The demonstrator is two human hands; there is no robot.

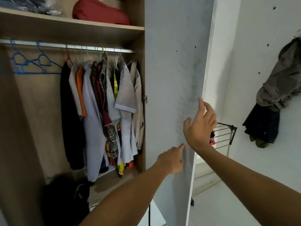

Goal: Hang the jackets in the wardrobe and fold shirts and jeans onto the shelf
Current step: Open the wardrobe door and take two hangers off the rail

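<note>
— Two blue hangers (31, 62) hang empty at the far left of the rail (68, 46), yes?

— Yes, and to their right a packed row of hanging clothes (104, 108): a black garment, pale grey shirts, an orange sleeve, patterned fabric, a beige piece at the end. All sit inside the open wardrobe (138, 38).

— What is above the rail?

— A shelf (65, 22) with a red bundle (101, 12) and something dark wrapped in plastic beside it. On the wardrobe floor, lower left, lies a dark heap (65, 201); I cannot tell what it is.

— And the hands?

— Both are on the open white door (172, 62). The left hand (172, 159) rests low against the door's face, fingers fairly straight, index pointing up along the surface. The right hand (201, 126) is higher at the door's free edge, fingers spread and relaxed, the thumb on the face. Whether the fingers wrap behind the edge, I cannot tell. Neither hand holds any garment.

— Further right?

— A metal drying rack (226, 132) stands behind the door, and a grey-brown jacket (283, 79) hangs on the white wall (244, 62), dark cloth below it.
</note>
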